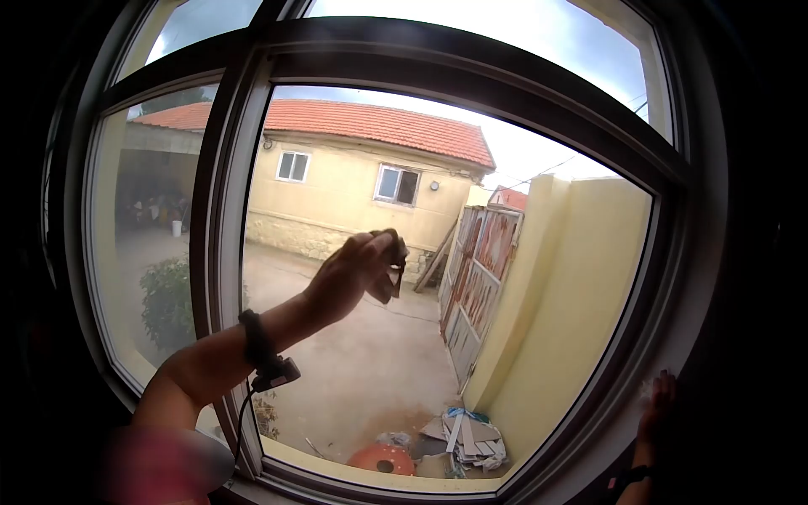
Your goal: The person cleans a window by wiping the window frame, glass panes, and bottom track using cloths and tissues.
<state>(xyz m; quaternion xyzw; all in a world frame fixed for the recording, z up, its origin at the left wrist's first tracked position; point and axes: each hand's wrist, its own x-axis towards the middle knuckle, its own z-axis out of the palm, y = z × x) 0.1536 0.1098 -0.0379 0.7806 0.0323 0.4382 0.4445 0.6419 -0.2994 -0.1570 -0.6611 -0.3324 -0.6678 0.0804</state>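
The pale ground outside bears a heap of boards. A round orange object lies near them.

A dark, cloth-like piece — bunched up — before clear window glass.

Left hand: the dark object in its grip is too indistinct to identify. Right hand: shadow obscures its outline; the lower edge cuts off its forearm. Red sleeve: blurred, likewise cut off.
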